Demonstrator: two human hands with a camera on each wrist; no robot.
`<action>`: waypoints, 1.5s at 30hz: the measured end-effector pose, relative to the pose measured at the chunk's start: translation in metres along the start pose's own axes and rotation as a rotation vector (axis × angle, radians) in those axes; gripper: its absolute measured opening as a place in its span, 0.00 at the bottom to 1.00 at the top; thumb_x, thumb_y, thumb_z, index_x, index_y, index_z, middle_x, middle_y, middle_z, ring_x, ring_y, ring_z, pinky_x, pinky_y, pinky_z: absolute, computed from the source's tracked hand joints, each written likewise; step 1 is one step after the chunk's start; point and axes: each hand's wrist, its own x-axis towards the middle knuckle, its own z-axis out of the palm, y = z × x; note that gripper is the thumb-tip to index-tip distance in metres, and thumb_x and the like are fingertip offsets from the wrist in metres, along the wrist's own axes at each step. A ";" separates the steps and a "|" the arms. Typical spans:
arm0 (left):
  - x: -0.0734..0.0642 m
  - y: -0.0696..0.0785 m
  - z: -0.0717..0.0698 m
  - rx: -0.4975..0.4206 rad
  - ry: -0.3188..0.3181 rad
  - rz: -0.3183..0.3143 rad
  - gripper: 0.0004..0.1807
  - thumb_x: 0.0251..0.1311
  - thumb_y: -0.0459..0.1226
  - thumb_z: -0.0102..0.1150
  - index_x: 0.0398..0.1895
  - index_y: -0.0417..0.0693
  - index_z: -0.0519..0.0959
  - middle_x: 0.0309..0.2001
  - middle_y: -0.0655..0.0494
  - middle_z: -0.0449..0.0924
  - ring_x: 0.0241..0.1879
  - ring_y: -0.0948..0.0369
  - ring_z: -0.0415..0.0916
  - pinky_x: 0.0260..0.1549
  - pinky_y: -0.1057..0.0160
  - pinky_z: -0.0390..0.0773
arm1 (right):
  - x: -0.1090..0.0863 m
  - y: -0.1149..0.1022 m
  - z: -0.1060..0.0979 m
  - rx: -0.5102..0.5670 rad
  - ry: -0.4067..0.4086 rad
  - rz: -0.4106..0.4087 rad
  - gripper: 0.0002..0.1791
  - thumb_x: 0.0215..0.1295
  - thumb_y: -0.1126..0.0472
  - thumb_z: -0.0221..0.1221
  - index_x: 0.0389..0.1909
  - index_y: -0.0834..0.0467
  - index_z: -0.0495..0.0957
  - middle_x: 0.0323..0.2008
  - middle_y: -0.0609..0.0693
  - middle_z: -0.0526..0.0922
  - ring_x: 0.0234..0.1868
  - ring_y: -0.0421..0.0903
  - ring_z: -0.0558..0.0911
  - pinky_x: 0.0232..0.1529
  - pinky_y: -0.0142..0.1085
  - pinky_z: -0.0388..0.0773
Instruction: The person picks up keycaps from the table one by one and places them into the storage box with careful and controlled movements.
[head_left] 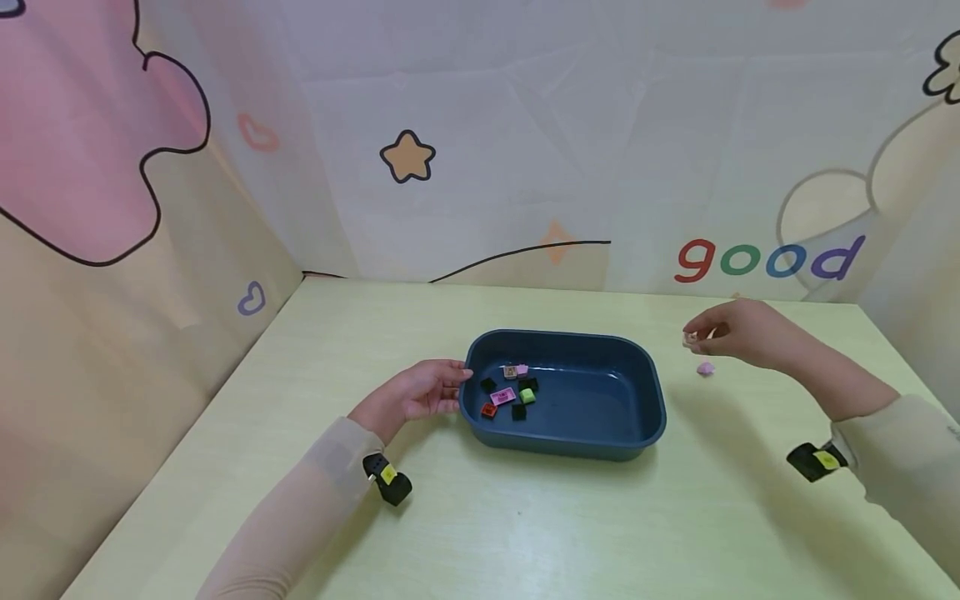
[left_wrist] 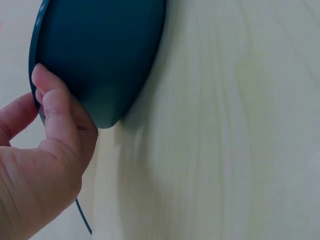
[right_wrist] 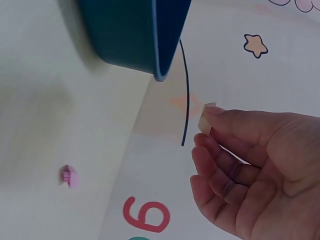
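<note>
A dark blue plastic basin (head_left: 585,446) stands on the table, with several small toy bricks in its left part, among them a pink brick (head_left: 502,397), a lime green brick (head_left: 528,396) and a red brick (head_left: 489,410). At the basin's left end my left hand (head_left: 431,390) holds the rim between thumb and fingers, as the left wrist view also shows. My right hand (head_left: 738,333), raised right of the basin, pinches a small whitish brick (right_wrist: 206,120) between thumb and forefinger. Below that hand a small pink piece (head_left: 705,369) lies on the table.
The pale wood-grain table (head_left: 480,533) ends at the back against a printed cloth (head_left: 480,192) with a star and the word "good". More printed cloth hangs along the left and right sides. Each wrist carries a black camera.
</note>
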 end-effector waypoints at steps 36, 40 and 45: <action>-0.002 0.002 0.001 0.034 0.027 -0.019 0.12 0.77 0.37 0.49 0.57 0.41 0.71 0.28 0.60 0.81 0.27 0.66 0.77 0.27 0.74 0.83 | 0.050 -0.094 -0.014 -0.113 -0.098 -0.316 0.14 0.67 0.61 0.66 0.52 0.61 0.85 0.41 0.49 0.89 0.42 0.44 0.83 0.44 0.40 0.83; -0.001 0.001 0.001 0.029 0.024 -0.018 0.11 0.77 0.36 0.49 0.56 0.41 0.72 0.28 0.60 0.82 0.27 0.66 0.78 0.27 0.74 0.84 | 0.056 -0.104 -0.009 -0.090 -0.113 -0.327 0.14 0.67 0.61 0.66 0.52 0.60 0.85 0.42 0.50 0.89 0.43 0.45 0.83 0.46 0.43 0.84; 0.001 0.001 0.000 0.017 0.027 -0.022 0.07 0.77 0.35 0.49 0.51 0.44 0.73 0.28 0.60 0.82 0.27 0.66 0.78 0.27 0.73 0.84 | 0.065 -0.114 -0.003 -0.074 -0.126 -0.341 0.14 0.68 0.61 0.65 0.52 0.61 0.85 0.42 0.51 0.89 0.44 0.46 0.83 0.48 0.46 0.85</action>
